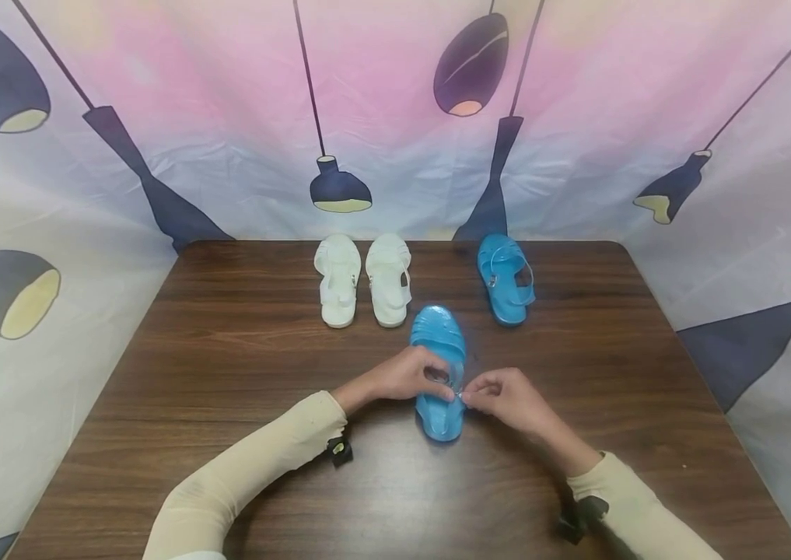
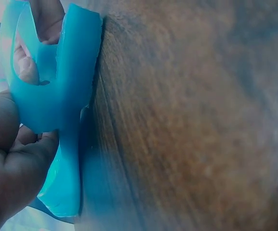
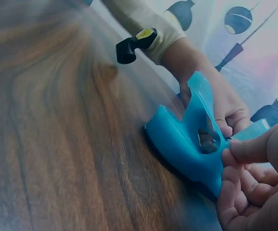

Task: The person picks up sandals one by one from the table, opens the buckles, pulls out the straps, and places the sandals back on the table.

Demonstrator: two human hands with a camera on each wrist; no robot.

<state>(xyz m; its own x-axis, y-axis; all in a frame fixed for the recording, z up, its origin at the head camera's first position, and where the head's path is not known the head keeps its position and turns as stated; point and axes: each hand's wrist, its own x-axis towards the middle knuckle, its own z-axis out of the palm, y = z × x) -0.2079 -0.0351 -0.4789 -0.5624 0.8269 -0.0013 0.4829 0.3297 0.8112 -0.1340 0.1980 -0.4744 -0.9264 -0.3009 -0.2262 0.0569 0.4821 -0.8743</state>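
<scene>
A blue jelly sandal point(image 1: 439, 330) lies on the table in front of me, toe pointing away. My left hand point(image 1: 405, 375) reaches over it from the left, its thumb and fingers holding the sandal by its strap area. From the right side, my right hand point(image 1: 510, 398) pinches the ankle strap near the small buckle. In the right wrist view the strap end point(image 3: 249, 130) sticks out past the right thumb. The left wrist view shows the sandal's heel part point(image 2: 76, 57) standing on the table with fingers behind it. The fingertips largely hide the buckle.
Two white sandals point(image 1: 337, 284) stand side by side at the back of the brown wooden table point(image 1: 262, 482). A second blue sandal point(image 1: 507, 303) stands at the back right. Behind the table hangs a cloth point(image 1: 241, 117) printed with lamps.
</scene>
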